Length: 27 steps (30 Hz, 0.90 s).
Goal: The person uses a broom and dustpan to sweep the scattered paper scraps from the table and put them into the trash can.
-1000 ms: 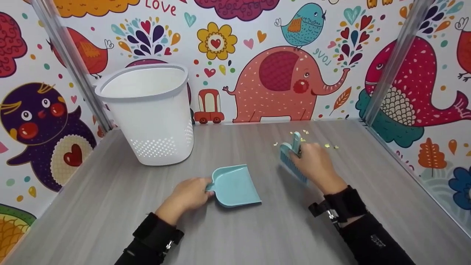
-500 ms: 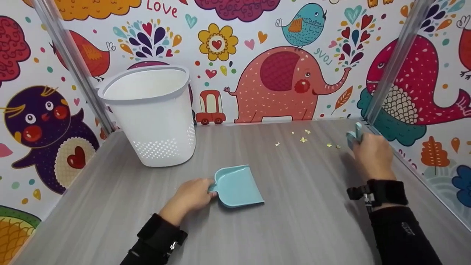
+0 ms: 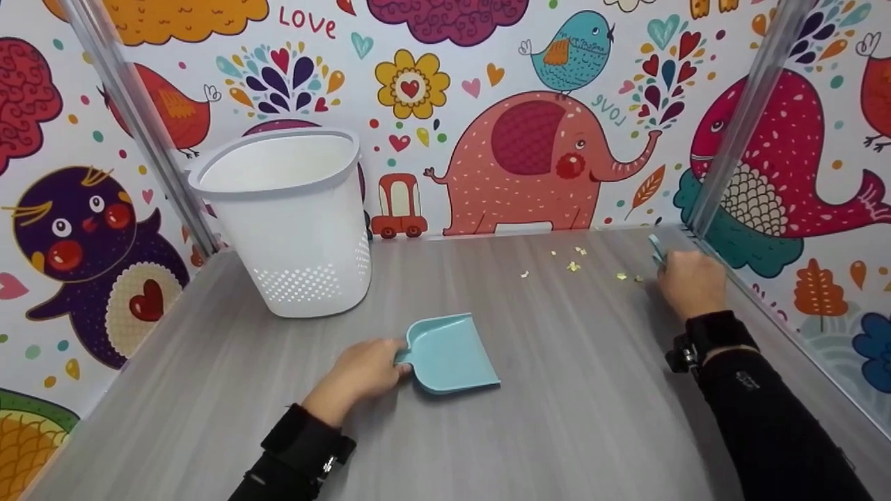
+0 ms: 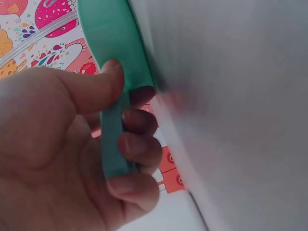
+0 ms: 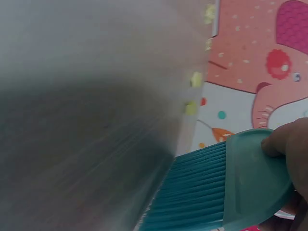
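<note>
My left hand (image 3: 367,370) grips the short handle of a light blue dustpan (image 3: 452,355), which lies low over the table with its wide edge facing right. In the left wrist view, thumb and fingers wrap round that handle (image 4: 115,139). Far to the right, my right hand (image 3: 692,284) holds a small teal hand brush (image 5: 231,185); in the head view only its handle tip shows past the hand. The right wrist view has the bristles (image 5: 192,187) down at the table surface. Several yellow paper scraps (image 3: 573,266) lie just left of the brush.
A tall white bin (image 3: 299,243) with a grey rim stands at the back left of the grey table (image 3: 557,417). Printed panels (image 3: 418,139) close off the back and both sides, with metal posts (image 3: 741,118) at the corners.
My right hand has swung the brush from above the middle scraps over to their right, then a little left and lower. The left hand and dustpan stay nearly in place.
</note>
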Each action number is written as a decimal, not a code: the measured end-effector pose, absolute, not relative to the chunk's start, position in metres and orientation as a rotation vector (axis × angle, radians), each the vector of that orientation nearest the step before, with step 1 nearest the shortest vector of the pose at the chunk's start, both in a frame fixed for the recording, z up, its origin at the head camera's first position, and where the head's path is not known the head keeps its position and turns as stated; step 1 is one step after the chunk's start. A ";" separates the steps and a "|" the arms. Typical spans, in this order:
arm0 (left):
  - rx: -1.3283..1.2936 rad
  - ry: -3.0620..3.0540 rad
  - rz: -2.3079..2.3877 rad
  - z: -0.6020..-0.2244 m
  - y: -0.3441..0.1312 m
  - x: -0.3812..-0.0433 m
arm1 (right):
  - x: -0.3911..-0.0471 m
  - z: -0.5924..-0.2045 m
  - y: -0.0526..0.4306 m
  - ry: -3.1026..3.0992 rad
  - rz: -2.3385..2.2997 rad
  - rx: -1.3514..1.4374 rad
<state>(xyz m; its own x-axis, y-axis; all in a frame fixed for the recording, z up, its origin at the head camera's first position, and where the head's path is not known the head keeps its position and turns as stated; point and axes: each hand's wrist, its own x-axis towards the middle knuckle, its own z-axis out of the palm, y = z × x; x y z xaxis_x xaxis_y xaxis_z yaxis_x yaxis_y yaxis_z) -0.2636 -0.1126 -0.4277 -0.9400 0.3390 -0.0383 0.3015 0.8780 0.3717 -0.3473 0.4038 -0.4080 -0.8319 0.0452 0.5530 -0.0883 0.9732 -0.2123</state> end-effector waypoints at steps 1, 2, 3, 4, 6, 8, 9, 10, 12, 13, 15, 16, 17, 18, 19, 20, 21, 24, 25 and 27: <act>0.505 2.947 0.553 -0.428 -0.113 -0.263 | -0.349 -0.409 0.403 -2.537 0.302 0.029; 0.506 2.948 0.550 -0.428 -0.113 -0.263 | -0.350 -0.409 0.401 -2.541 0.301 0.027; 0.507 2.948 0.549 -0.428 -0.113 -0.263 | -0.351 -0.410 0.400 -2.549 0.305 0.023; 0.505 2.947 0.549 -0.427 -0.112 -0.263 | -0.352 -0.410 0.398 -2.557 0.301 0.018; 0.501 2.944 0.549 -0.426 -0.112 -0.262 | -0.354 -0.410 0.393 -2.579 0.290 0.010; 0.495 2.940 0.552 -0.426 -0.112 -0.262 | -0.356 -0.410 0.387 -2.598 0.299 0.018; 0.495 2.939 0.551 -0.426 -0.112 -0.262 | -0.357 -0.410 0.384 -2.604 0.299 0.025; 0.497 2.940 0.551 -0.426 -0.111 -0.262 | -0.358 -0.409 0.381 -2.609 0.290 0.035; 0.495 2.939 0.553 -0.426 -0.111 -0.263 | -0.361 -0.408 0.373 -2.625 0.296 0.056; 0.495 2.939 0.554 -0.426 -0.111 -0.263 | -0.361 -0.407 0.369 -2.637 0.307 0.065; 0.498 2.940 0.557 -0.427 -0.111 -0.263 | -0.363 -0.405 0.362 -2.671 0.322 0.076; 0.499 2.939 0.560 -0.427 -0.111 -0.264 | -0.363 -0.405 0.358 -2.692 0.328 0.080; 0.498 2.939 0.563 -0.427 -0.111 -0.264 | -0.364 -0.404 0.354 -2.714 0.341 0.083; 0.501 2.942 0.559 -0.427 -0.111 -0.264 | -0.364 -0.404 0.350 -2.735 0.354 0.088; 0.500 2.942 0.559 -0.427 -0.111 -0.264 | -0.364 -0.404 0.346 -2.754 0.362 0.095; 0.498 2.943 0.557 -0.427 -0.111 -0.264 | -0.364 -0.403 0.342 -2.770 0.380 0.105; 0.493 2.943 0.555 -0.427 -0.111 -0.263 | -0.364 -0.403 0.338 -2.783 0.393 0.118; 0.474 2.943 0.547 -0.427 -0.112 -0.263 | -0.362 -0.403 0.325 -2.805 0.432 0.168; 0.465 2.941 0.549 -0.427 -0.112 -0.262 | -0.360 -0.403 0.321 -2.807 0.431 0.188; 0.459 2.942 0.549 -0.427 -0.112 -0.262 | -0.358 -0.402 0.313 -2.816 0.425 0.216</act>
<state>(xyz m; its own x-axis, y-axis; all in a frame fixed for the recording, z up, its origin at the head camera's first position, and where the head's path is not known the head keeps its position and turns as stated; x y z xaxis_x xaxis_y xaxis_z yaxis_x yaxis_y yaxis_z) -0.2621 -0.1124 -0.4274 -0.9477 0.3143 -0.0553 0.2732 0.8887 0.3683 -0.3576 0.3135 -0.4022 -0.9483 -0.1043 0.2996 -0.1880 0.9455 -0.2660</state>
